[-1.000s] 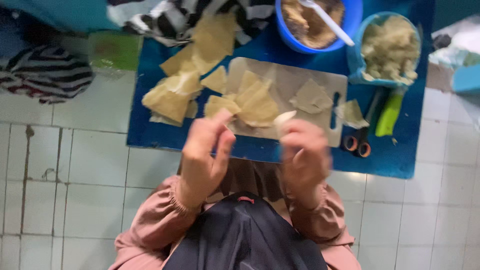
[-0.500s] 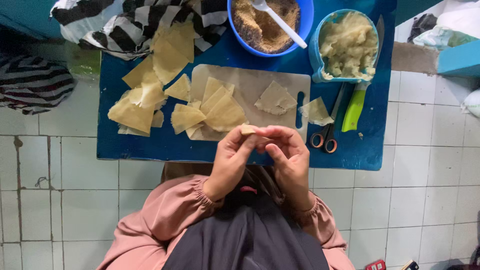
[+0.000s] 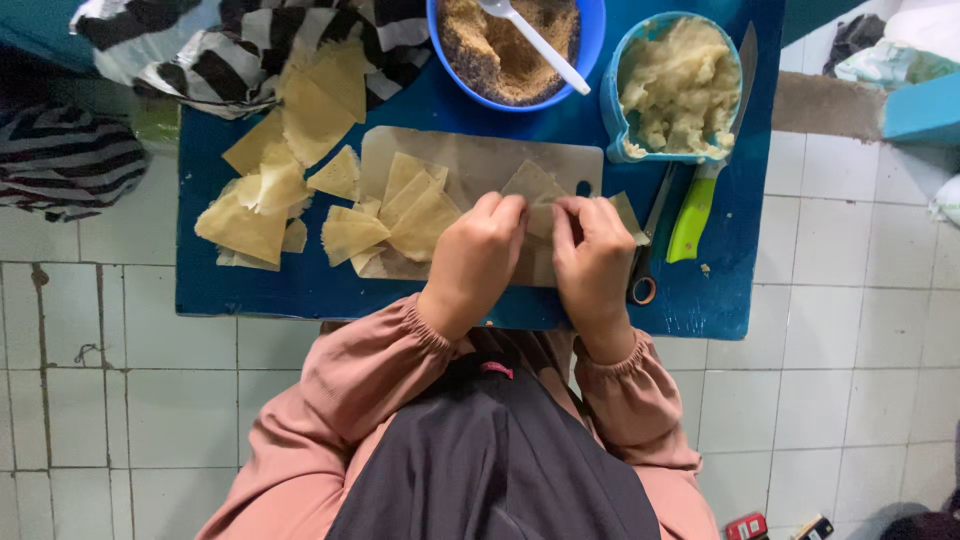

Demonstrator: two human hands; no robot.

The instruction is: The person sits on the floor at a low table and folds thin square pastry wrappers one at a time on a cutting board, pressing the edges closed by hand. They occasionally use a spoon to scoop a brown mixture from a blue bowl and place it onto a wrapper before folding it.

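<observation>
- Fingers [image 3: 512, 212] of the left hand [image 3: 475, 255] and of the right hand [image 3: 592, 255] are curled together and pinch a thin pale wrapper piece [image 3: 535, 190] between them; both hands grip it.
- The wrapper piece sits over the cutting board [image 3: 470, 160], at its right half, mostly hidden behind the knuckles.
- The cutting board lies on the blue tabletop [image 3: 250, 285], which stands on a white tiled floor [image 3: 90, 400].
- More triangular wrappers [image 3: 415, 205] lie stacked on the board just left of the left hand; a loose heap of wrappers [image 3: 265, 195] lies further left on the tabletop.
- A blue bowl [image 3: 590, 45] of brown crumbly filling, with a white spoon [image 3: 540, 45] in it, stands beyond the board.
- A light blue container [image 3: 612, 110] of pale mash stands right of the bowl.
- A knife with a green handle [image 3: 692, 215] and scissors [image 3: 645, 270] lie just right of the right hand.
- Striped cloth [image 3: 210, 50] lies at the far left edge.
- Both wrists are bent inward, palms facing each other, knuckles up; pink sleeves [image 3: 370, 360] cover the forearms.
</observation>
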